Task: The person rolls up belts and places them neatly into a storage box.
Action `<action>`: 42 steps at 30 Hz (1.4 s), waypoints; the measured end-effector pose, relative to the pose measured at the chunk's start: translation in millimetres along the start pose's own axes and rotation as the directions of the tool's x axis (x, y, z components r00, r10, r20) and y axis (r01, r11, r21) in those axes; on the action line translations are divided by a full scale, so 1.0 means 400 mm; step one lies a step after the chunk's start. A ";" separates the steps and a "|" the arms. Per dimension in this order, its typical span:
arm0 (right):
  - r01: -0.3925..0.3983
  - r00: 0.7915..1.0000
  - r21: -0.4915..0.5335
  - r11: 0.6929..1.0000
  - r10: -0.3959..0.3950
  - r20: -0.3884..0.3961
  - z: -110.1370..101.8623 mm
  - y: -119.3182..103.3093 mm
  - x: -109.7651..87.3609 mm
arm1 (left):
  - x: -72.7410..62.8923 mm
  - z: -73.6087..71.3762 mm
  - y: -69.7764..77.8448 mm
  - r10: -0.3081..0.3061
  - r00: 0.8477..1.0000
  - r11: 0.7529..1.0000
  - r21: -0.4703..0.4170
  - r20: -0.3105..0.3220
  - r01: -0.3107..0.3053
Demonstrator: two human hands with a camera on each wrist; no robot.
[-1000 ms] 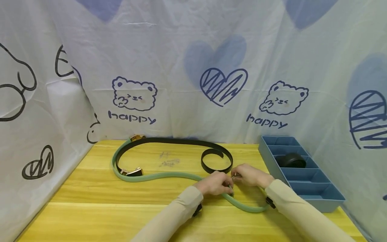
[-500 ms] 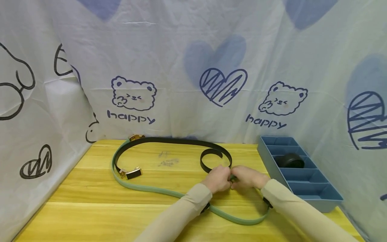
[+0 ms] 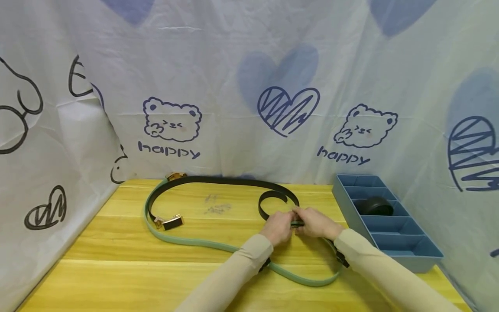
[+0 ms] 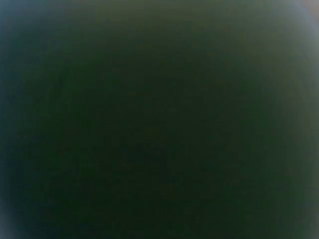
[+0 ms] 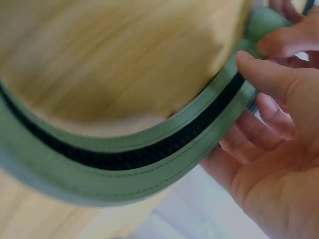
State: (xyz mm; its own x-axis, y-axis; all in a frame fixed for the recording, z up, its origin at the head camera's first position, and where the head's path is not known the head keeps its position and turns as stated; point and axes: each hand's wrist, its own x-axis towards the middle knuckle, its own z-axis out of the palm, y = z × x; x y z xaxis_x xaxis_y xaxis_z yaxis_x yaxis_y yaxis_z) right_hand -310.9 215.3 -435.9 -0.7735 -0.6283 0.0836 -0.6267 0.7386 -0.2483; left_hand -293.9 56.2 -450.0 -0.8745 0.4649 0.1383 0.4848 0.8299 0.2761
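A long green belt [image 3: 195, 242] curves from the back left of the table round to my hands. In the right wrist view its strap [image 5: 164, 164] shows stitched edges and a black strip along the middle. My right hand [image 3: 314, 222] pinches the strap between thumb and fingers. Close against it, my left hand [image 3: 279, 227] grips the belt's end, which bends over in a small fold [image 5: 266, 24]. A black belt [image 3: 230, 180] lies behind, its tail coiled beside my left hand. The left wrist view is dark and shows no hand.
A blue divided box [image 3: 407, 225] stands at the right, with a rolled black belt [image 3: 376, 205] in one compartment. The black belt's buckle [image 3: 173, 222] lies at the left; a gold buckle [image 3: 176, 176] is at the back left. A printed cloth [image 3: 234, 143] hangs behind the table.
My left hand has moved up and right to meet my right hand at the belt's end. The green strap's middle stretch has shifted towards the front of the table.
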 end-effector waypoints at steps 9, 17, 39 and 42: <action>0.006 0.998 0.152 0.988 -0.015 0.061 0.007 -0.025 0.006 | 0.012 -0.003 -0.010 -0.059 0.997 0.991 -0.124 -0.057 0.051; 0.024 0.998 0.214 0.976 -0.036 0.054 0.026 -0.032 0.008 | 0.002 -0.015 -0.018 -0.015 1.000 0.972 -0.237 -0.015 0.012; 0.113 0.993 -0.013 0.994 -0.113 -0.023 0.030 0.004 0.002 | -0.010 -0.050 -0.081 0.156 0.950 0.982 -0.145 0.272 -0.120; 0.097 0.994 -0.045 0.994 -0.098 -0.038 0.035 -0.005 0.003 | -0.008 -0.053 -0.080 0.159 0.952 0.984 -0.122 0.262 -0.131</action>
State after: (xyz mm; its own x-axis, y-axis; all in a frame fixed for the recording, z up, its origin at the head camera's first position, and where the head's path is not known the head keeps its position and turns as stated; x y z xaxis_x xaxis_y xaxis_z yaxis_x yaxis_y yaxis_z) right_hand -309.4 209.6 -448.7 -0.7111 -0.6882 0.1442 -0.7022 0.6846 -0.1954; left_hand -307.0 21.7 -439.2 -0.7517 0.6553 -0.0741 0.5895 0.7181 0.3699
